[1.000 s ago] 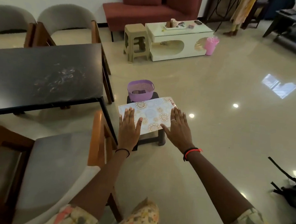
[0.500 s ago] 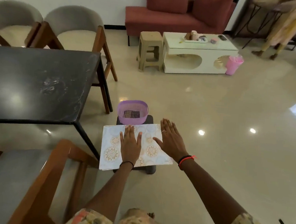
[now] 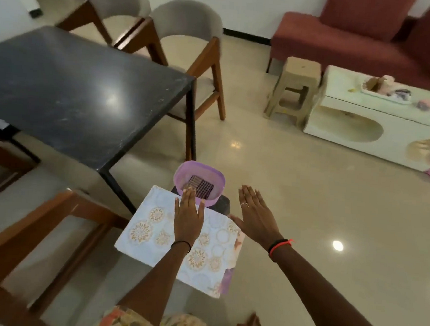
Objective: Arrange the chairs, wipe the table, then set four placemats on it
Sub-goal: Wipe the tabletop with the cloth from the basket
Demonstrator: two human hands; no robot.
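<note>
While the left hand (image 3: 188, 213) lies flat and released on the placemats (image 3: 178, 239) at lower centre and the right hand (image 3: 254, 216) hovers released beside them, the overhanging stack could slide off its stool (image 3: 222, 205), nudging the basket (image 3: 199, 181).

white placemat (image 3: 157, 237) gold medallions; lilac basket (image 3: 218, 178); black table (image 3: 73, 97).

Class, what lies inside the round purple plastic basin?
Inside the round purple plastic basin lies a folded dark checked cloth. The left hand's fingers cover its near edge.
</note>
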